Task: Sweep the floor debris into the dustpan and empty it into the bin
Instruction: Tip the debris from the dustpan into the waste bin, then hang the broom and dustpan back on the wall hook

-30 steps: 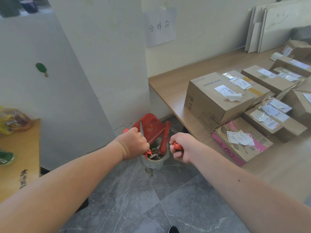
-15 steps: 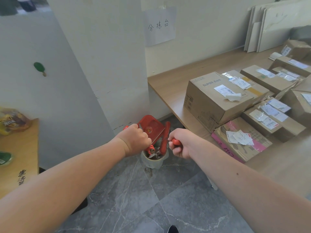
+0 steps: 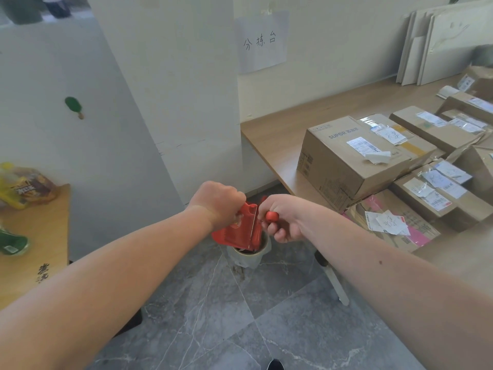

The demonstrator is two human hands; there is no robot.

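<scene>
Dustpan (image 3: pixel 236 231) now tipped further, mouth down over the bin (image 3: pixel 249 253). Left hand (image 3: pixel 217 202) closed on its handle; right hand (image 3: pixel 282 218) closed on a red brush handle (image 3: pixel 272 216). Pan looks light, stiff plastic, best held by the handle. Bin sits between wall and worktop (image 3: pixel 272 134); little side room.

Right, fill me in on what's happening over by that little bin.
A person is emptying a red dustpan into the small lined bin on the grey floor. The left hand grips the dustpan and tips it over the bin's mouth, while the right hand is closed on a red handle right beside it. Parcels sit untouched on the table to the right.
</scene>
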